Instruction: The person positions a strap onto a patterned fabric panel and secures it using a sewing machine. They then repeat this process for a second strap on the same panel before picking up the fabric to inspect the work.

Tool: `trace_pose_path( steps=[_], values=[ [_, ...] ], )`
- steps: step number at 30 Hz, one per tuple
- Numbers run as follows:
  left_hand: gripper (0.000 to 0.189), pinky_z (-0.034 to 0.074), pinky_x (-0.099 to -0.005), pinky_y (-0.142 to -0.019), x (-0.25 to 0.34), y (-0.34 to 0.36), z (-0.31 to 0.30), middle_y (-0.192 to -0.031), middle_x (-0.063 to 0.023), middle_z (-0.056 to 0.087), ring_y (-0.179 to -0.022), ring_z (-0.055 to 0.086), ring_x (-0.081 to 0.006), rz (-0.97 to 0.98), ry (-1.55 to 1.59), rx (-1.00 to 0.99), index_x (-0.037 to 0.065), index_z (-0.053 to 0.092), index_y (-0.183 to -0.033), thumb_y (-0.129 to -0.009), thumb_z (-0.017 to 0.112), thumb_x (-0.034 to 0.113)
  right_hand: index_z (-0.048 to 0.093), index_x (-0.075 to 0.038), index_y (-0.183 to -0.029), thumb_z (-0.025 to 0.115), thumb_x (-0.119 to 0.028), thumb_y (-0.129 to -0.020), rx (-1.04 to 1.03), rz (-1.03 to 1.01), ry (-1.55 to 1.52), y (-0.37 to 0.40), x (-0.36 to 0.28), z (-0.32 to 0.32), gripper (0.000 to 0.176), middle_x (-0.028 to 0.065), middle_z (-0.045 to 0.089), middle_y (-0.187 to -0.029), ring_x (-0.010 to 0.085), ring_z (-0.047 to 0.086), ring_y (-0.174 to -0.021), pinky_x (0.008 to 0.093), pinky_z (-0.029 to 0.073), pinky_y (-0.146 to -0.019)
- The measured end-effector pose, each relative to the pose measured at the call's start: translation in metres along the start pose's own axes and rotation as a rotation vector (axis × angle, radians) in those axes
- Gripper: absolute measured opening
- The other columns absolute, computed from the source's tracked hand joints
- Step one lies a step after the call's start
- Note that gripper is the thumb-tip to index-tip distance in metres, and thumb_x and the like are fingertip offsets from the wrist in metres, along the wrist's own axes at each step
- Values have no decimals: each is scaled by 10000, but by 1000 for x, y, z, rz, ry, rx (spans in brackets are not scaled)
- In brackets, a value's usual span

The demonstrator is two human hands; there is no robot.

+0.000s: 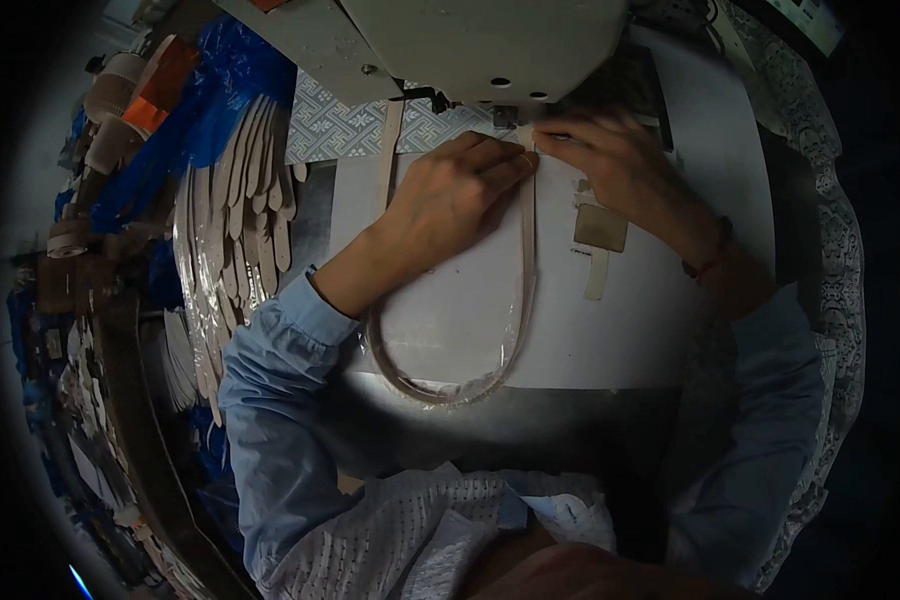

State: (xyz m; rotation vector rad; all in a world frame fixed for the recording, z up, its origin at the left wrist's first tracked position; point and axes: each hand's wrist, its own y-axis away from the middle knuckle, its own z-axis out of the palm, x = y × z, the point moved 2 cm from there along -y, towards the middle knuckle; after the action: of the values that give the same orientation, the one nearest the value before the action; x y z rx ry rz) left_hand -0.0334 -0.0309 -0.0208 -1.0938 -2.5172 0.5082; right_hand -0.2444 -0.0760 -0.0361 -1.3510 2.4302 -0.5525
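A long beige strap with shiny clear film along it lies in a U-shaped loop under the sewing machine. My left hand is closed, its thumb and fingers pinching the strap just in front of the presser foot. From the other side my right hand reaches in, fingertips closed at the strap's end beside the foot; its upper fingers are blurred. The strap's other side runs up past my left wrist over a patterned grey sheet.
Many beige strap pieces hang in a bundle at the left, beside blue plastic. Thread spools stand farther left. A white sheet covers the work surface, with a small brownish square and short pale strip on it.
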Motion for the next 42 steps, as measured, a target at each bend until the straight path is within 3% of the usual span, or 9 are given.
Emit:
trace_pose_path(
  steps=[3, 12, 37, 40, 42],
  values=[
    [283, 576, -309, -772, -5, -3, 0, -1026, -57, 713, -915, 668, -218, 27, -37, 46, 63, 734, -1074, -795, 683, 55, 693, -95, -1186, 590, 90, -797, -3, 24, 24, -2, 0, 3, 444, 22, 644, -1219, 217, 587, -1137, 362, 447, -987],
    [224, 579, -325, -721, 15, -3, -11, -947, -61, 700, -872, 675, -221, 8, 45, -28, 53, 741, -1004, -789, 682, 73, 698, -64, -1145, 597, 81, -787, -55, -23, -91, 5, -19, -27, 399, 34, 643, -1189, 220, 594, -1122, 365, 442, -973],
    [250, 554, -331, -805, 15, 13, -19, -1019, -107, 706, -924, 666, -248, -19, -53, -79, -5, 706, -1037, -803, 677, 79, 678, -34, -1156, 630, -57, -840, -176, -44, -73, 8, -55, -24, 320, 51, 634, -1168, 212, 596, -1097, 351, 468, -941],
    [319, 537, -352, -888, 18, 18, -36, -1139, -150, 681, -1025, 649, -298, -26, 65, -146, 5, 690, -1123, -817, 692, 97, 667, -33, -1185, 612, -63, -860, -210, -29, -100, 14, -60, -32, 330, 54, 628, -1207, 209, 588, -1128, 350, 463, -951],
    [466, 502, -405, -975, 11, 32, -56, -1322, -160, 601, -1172, 590, -323, -189, 297, -165, 37, 591, -1318, -865, 672, 108, 654, -33, -1211, 603, -66, -867, -198, -28, -89, 20, -63, -33, 349, 60, 621, -1240, 212, 581, -1153, 353, 459, -962]
  ],
)
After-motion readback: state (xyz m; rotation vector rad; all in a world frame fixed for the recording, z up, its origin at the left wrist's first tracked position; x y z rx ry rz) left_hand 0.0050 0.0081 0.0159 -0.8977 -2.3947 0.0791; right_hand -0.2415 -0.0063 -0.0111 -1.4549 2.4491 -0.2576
